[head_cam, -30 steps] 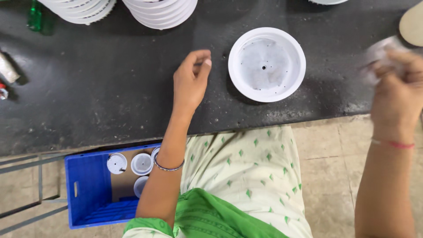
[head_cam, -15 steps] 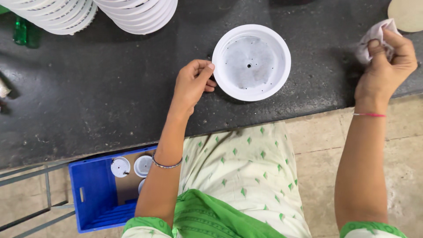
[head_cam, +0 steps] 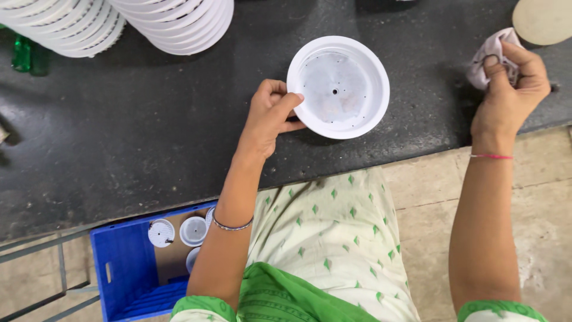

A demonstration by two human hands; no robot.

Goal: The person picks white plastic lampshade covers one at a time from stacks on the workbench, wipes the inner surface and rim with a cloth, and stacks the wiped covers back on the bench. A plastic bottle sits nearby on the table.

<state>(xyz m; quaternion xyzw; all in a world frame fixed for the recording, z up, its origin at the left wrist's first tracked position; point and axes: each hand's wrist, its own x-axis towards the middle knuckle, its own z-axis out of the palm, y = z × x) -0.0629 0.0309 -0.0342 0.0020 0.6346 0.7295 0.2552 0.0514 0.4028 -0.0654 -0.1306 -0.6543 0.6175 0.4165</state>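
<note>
1. The white stacked dishes [head_cam: 173, 21] and a tan disc [head_cam: 543, 19] run off the top edge; the green bottle [head_cam: 24, 53] is blurred.
2. My left hand [head_cam: 268, 116] pinches the rim of the white round dish [head_cam: 338, 86], which rests on the dark table [head_cam: 119, 131].
3. My right hand [head_cam: 509, 89] is closed round a crumpled cloth [head_cam: 485, 56].
4. The blue crate [head_cam: 128, 271] under the table holds small white caps [head_cam: 193, 231].

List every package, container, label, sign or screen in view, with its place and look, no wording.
No labels, signs or screens show.
Blue plastic crate: on the floor lower left, rectangular, holding small white round caps.
Green bottle: far left of the dark table, partly hidden, label not readable.
White round housings: two stacks along the table's top edge.
</note>
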